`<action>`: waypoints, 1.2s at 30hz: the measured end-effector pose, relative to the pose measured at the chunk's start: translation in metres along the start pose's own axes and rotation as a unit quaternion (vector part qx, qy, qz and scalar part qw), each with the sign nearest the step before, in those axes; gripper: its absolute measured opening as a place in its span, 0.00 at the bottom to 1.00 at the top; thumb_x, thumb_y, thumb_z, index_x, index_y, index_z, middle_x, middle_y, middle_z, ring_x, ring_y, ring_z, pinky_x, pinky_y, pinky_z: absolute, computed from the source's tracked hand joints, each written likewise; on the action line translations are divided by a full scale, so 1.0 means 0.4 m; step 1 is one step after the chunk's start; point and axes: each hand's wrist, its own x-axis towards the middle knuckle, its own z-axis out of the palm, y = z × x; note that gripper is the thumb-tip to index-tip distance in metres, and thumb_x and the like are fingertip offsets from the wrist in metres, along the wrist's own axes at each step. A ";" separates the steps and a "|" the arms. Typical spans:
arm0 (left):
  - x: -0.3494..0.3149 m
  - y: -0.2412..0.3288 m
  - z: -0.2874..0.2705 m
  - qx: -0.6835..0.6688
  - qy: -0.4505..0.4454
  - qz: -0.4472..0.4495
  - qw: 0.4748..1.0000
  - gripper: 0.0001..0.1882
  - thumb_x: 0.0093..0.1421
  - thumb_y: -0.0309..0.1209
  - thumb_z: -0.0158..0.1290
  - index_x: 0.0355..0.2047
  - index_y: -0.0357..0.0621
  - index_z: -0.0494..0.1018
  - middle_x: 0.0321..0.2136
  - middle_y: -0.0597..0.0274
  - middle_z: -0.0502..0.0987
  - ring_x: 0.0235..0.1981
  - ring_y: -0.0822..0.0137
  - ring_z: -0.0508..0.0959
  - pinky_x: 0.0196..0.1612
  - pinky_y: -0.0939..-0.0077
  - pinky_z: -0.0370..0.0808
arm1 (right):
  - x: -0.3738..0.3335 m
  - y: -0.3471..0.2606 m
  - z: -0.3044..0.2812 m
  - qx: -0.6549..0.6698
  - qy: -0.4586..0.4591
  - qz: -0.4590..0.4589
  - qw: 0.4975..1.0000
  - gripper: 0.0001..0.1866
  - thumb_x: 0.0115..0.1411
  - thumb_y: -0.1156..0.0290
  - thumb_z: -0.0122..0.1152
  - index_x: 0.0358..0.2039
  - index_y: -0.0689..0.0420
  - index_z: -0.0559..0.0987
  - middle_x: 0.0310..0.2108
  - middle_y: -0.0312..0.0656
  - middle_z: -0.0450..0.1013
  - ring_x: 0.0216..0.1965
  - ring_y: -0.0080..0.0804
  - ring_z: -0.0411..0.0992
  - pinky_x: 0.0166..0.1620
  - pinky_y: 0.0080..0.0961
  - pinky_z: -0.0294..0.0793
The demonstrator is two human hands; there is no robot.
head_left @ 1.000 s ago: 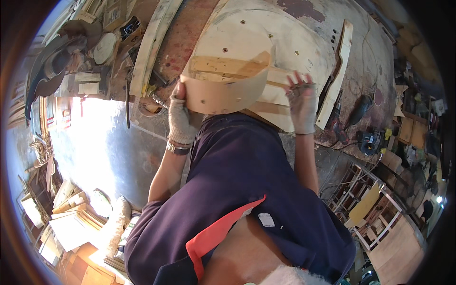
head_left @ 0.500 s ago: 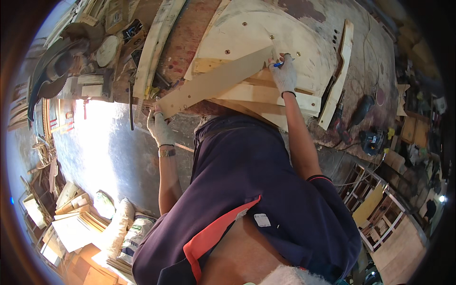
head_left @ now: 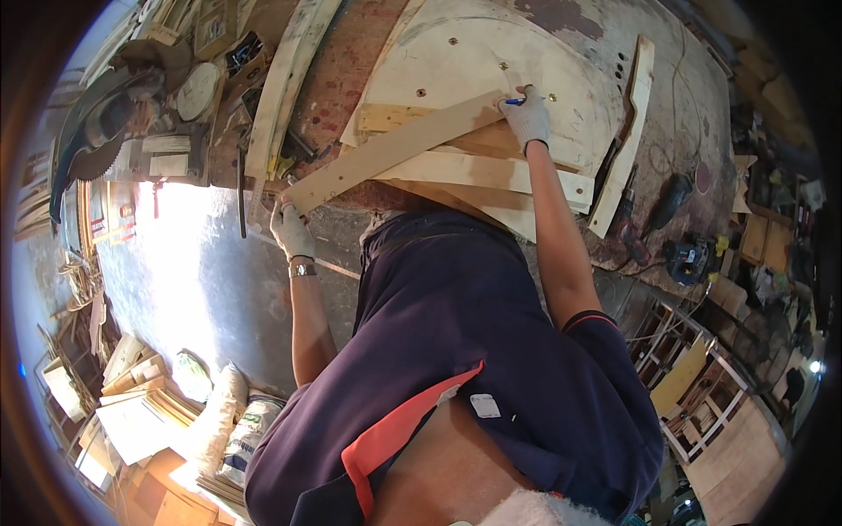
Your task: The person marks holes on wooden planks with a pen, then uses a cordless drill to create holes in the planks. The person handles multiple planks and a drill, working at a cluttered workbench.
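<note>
Tan strip point(head_left: 395, 149) bridges two gloved hands over timber

A person in dark clothing grips one end of the long, thin strip in the left hand point(head_left: 292, 231), its fingers closed around the end nearest the body. Ahead and to the right, the right hand point(head_left: 526, 118) pinches a blue pen point(head_left: 516, 103) just beside the strip's far end; whether those fingers also press on the strip cannot be told. Between the hands, the strip slants across a pale panel point(head_left: 465, 66) and a curved slat point(head_left: 456, 170), both short of the right hand's reach or just beneath it.

Trouble, if it comes, would likely start underfoot of the strip — the pieces below look uneven, so a thin length resting on them could rock or bow. A tug from the left hand, or a nudge from the pen hand, might swing the far end out of line. To the right hand's right, a bent wooden piece point(head_left: 627, 140) and a power tool point(head_left: 688, 260) lie well apart from the strip.
</note>
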 end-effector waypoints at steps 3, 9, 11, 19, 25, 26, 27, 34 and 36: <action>0.015 -0.010 0.011 -0.009 -0.037 -0.010 0.999 0.15 0.69 0.34 0.53 0.48 0.36 0.78 0.28 0.70 0.74 0.21 0.79 0.69 0.24 0.82 0.69 | 0.010 0.033 -0.002 0.205 -0.021 -0.005 0.979 0.26 0.54 0.68 0.73 0.53 0.59 0.78 0.31 0.42 0.81 0.37 0.34 0.81 0.41 0.30 0.80; -0.025 0.005 0.084 0.068 -0.162 0.046 0.983 0.11 0.70 0.31 0.50 0.46 0.39 0.79 0.26 0.73 0.70 0.24 0.80 0.66 0.27 0.82 0.64 | -0.072 0.154 -0.108 0.410 0.003 -0.012 0.912 0.19 0.64 0.80 0.60 0.56 0.61 0.76 0.41 0.42 0.81 0.35 0.25 0.79 0.35 0.18 0.74; -0.052 0.014 0.115 0.117 -0.170 0.075 0.976 0.11 0.71 0.32 0.51 0.46 0.39 0.79 0.25 0.73 0.70 0.25 0.80 0.65 0.28 0.81 0.64 | -0.103 0.193 -0.142 0.405 0.011 0.021 0.914 0.18 0.64 0.81 0.60 0.55 0.62 0.75 0.41 0.43 0.80 0.37 0.26 0.79 0.37 0.20 0.76; -0.087 0.040 0.170 0.253 -0.311 0.139 0.906 0.14 0.70 0.36 0.50 0.40 0.34 0.74 0.27 0.64 0.75 0.31 0.70 0.75 0.34 0.68 0.71 | -0.128 0.248 -0.146 0.126 0.193 0.045 0.972 0.27 0.55 0.76 0.73 0.54 0.62 0.74 0.48 0.46 0.78 0.42 0.35 0.78 0.49 0.30 0.79; -0.117 0.089 0.177 0.387 -0.274 0.203 0.857 0.14 0.67 0.40 0.51 0.35 0.39 0.71 0.26 0.45 0.75 0.30 0.45 0.78 0.35 0.55 0.72 | -0.149 0.310 -0.178 0.376 0.286 0.087 0.877 0.23 0.54 0.86 0.69 0.50 0.62 0.76 0.43 0.43 0.77 0.40 0.32 0.77 0.44 0.27 0.79; -0.126 0.095 0.179 0.400 -0.266 0.202 0.854 0.15 0.67 0.41 0.52 0.35 0.41 0.72 0.26 0.45 0.76 0.31 0.43 0.79 0.35 0.54 0.72 | -0.161 0.329 -0.202 0.397 0.258 0.110 0.874 0.22 0.54 0.86 0.68 0.50 0.62 0.76 0.43 0.42 0.78 0.39 0.31 0.77 0.43 0.26 0.79; -0.134 0.099 0.182 0.411 -0.255 0.207 0.850 0.15 0.67 0.42 0.53 0.35 0.43 0.73 0.26 0.45 0.77 0.33 0.41 0.79 0.36 0.52 0.73 | -0.178 0.345 -0.219 0.417 0.230 0.133 0.869 0.20 0.55 0.87 0.67 0.49 0.62 0.77 0.42 0.42 0.78 0.38 0.30 0.77 0.42 0.25 0.79; -0.160 0.097 0.188 0.461 -0.232 0.259 0.817 0.23 0.56 0.48 0.65 0.37 0.41 0.73 0.30 0.53 0.80 0.36 0.44 0.80 0.40 0.52 0.75 | -0.327 0.426 -0.260 0.235 0.243 0.141 0.930 0.17 0.57 0.85 0.69 0.47 0.62 0.79 0.41 0.39 0.79 0.37 0.24 0.76 0.40 0.21 0.76; -0.150 0.098 0.179 0.473 -0.275 0.326 0.771 0.26 0.54 0.48 0.67 0.39 0.40 0.73 0.32 0.54 0.80 0.38 0.45 0.80 0.42 0.54 0.75 | -0.348 0.436 -0.249 0.278 0.231 0.124 0.924 0.17 0.57 0.84 0.70 0.46 0.62 0.79 0.40 0.39 0.78 0.37 0.24 0.75 0.40 0.21 0.76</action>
